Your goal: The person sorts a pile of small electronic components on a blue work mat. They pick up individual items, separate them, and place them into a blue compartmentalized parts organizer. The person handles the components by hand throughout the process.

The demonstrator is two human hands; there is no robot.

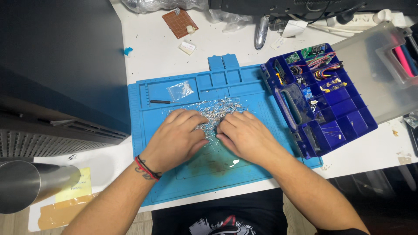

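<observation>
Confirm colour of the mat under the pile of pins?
Light blue work mat, with a brownish stain near its front middle; the head view shows it under both hands.

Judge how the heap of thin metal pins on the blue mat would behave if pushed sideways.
The pins look thin and light, so they would probably scatter rather than slide together. Being round, some may roll across the blue mat. Both hands cup the heap, which suggests it spreads easily.

Our left hand (176,137) and right hand (244,135) side by side on the work mat (174,182), pin pile (215,109) under and behind our fingertips, small bag (180,90) behind left, compartment box (324,102) right of mat, perfboard (179,22) far behind.
</observation>
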